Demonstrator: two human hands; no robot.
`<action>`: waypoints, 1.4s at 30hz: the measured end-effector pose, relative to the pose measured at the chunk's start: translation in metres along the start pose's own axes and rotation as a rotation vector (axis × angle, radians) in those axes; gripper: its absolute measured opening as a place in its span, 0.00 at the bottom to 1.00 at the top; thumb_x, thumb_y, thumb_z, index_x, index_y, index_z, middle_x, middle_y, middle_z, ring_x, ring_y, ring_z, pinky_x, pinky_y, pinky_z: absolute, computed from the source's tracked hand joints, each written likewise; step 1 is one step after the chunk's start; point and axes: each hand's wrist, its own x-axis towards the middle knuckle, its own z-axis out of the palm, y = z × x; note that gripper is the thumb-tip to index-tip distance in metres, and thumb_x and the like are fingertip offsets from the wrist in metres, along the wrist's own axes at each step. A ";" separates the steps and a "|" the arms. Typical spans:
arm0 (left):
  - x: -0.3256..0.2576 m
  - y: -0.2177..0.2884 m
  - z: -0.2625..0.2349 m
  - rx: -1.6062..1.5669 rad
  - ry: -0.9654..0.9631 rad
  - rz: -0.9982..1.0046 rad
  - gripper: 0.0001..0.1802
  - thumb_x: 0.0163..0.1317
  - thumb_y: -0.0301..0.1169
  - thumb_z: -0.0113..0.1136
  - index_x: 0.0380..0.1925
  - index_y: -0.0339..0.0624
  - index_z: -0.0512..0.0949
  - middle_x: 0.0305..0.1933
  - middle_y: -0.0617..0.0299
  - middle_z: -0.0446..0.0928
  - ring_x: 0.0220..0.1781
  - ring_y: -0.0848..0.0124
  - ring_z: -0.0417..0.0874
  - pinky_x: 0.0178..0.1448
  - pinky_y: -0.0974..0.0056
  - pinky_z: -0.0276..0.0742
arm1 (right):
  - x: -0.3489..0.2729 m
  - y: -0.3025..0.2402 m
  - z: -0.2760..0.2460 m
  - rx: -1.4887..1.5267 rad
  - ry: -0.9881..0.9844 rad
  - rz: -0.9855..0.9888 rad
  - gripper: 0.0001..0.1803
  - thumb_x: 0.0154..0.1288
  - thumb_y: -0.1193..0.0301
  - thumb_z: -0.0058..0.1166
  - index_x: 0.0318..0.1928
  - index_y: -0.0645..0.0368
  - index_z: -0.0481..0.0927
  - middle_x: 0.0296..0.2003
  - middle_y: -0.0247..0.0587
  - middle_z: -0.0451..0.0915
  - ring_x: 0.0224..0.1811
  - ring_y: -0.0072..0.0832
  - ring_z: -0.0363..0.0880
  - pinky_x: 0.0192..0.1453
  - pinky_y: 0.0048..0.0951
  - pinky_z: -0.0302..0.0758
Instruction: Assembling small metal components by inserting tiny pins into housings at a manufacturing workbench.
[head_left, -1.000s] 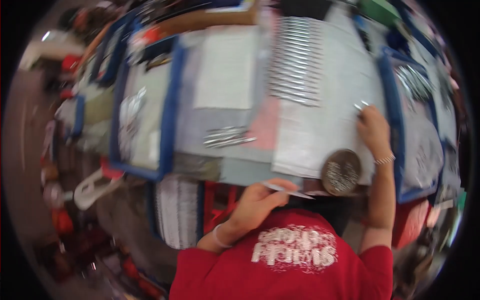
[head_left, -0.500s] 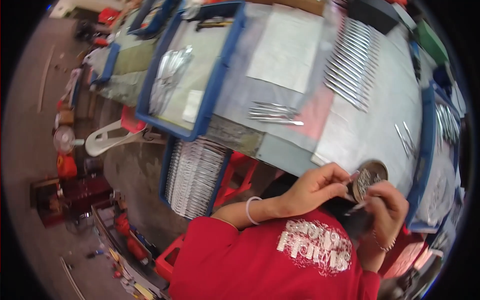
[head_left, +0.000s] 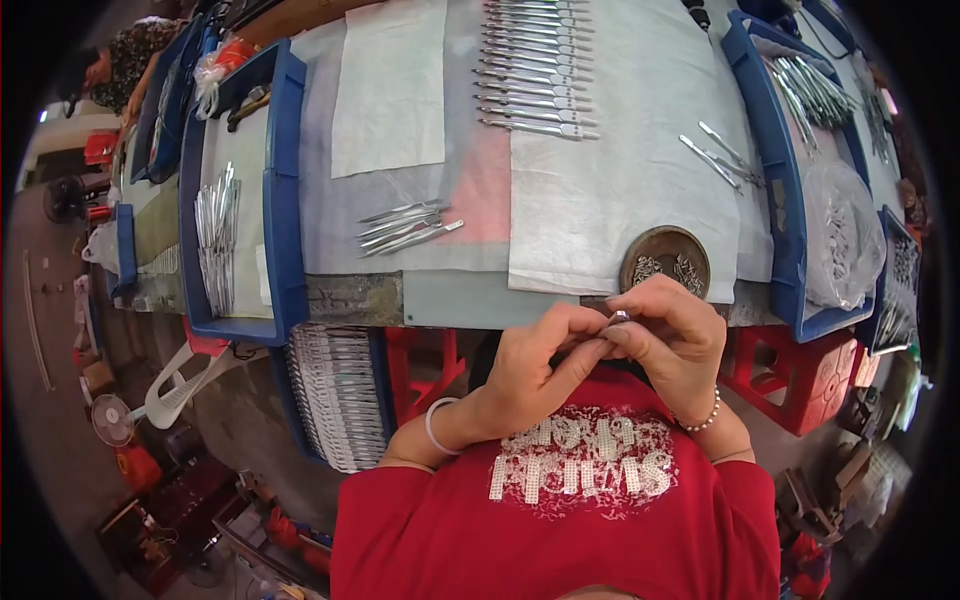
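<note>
My left hand (head_left: pixel 540 365) and my right hand (head_left: pixel 675 335) meet fingertip to fingertip at the near edge of the table. Between thumbs and forefingers they pinch a small shiny metal part (head_left: pixel 618 317); its exact kind is mostly hidden by the fingers. Just beyond my right hand stands a round brown bowl (head_left: pixel 668 242) holding many tiny metal pieces. Farther off, a row of slim silver tweezer-like tools (head_left: pixel 535 100) lies on white cloth. Several more such tools (head_left: pixel 405 228) lie in a loose bunch to the left, and a few others (head_left: pixel 715 160) lie right of the bowl.
Blue trays (head_left: pixel 287 200) with metal tools stand on the left. On the right, another blue tray (head_left: pixel 790 230) carries tools and a clear plastic bag (head_left: pixel 840 235) of small parts. A tray of stacked tools (head_left: pixel 335 395) sits below the table edge, near red stools (head_left: pixel 800 375).
My right hand has left the bowl's side and joined my left hand, both now on the small metal part. The whole view has turned, so the table appears level.
</note>
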 end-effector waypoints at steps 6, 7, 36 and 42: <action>-0.001 -0.007 0.007 -0.168 0.014 -0.087 0.08 0.66 0.20 0.53 0.43 0.31 0.70 0.31 0.56 0.82 0.35 0.79 0.82 0.36 0.76 0.75 | -0.002 0.007 -0.010 -0.108 -0.033 -0.101 0.09 0.52 0.78 0.65 0.35 0.65 0.82 0.28 0.39 0.78 0.25 0.23 0.77 0.27 0.21 0.72; -0.001 -0.009 0.008 -0.181 0.009 -0.091 0.08 0.65 0.20 0.54 0.44 0.31 0.70 0.31 0.56 0.82 0.34 0.80 0.81 0.35 0.77 0.74 | -0.002 0.008 -0.011 -0.122 -0.026 -0.143 0.08 0.52 0.78 0.65 0.34 0.64 0.82 0.27 0.39 0.78 0.25 0.23 0.77 0.27 0.22 0.71; 0.026 0.006 0.001 -0.444 -0.119 -0.599 0.05 0.67 0.24 0.53 0.37 0.32 0.69 0.36 0.49 0.81 0.36 0.69 0.85 0.39 0.69 0.82 | 0.007 0.016 -0.018 0.262 -0.048 0.463 0.09 0.62 0.74 0.58 0.26 0.60 0.74 0.17 0.29 0.74 0.13 0.09 0.65 0.15 0.12 0.57; 0.046 -0.001 -0.001 -0.484 -0.140 -0.692 0.07 0.65 0.26 0.56 0.37 0.35 0.70 0.35 0.48 0.81 0.34 0.64 0.86 0.37 0.67 0.84 | 0.018 0.041 -0.024 0.478 -0.031 0.556 0.11 0.63 0.71 0.57 0.25 0.57 0.72 0.16 0.26 0.70 0.11 0.10 0.60 0.13 0.14 0.52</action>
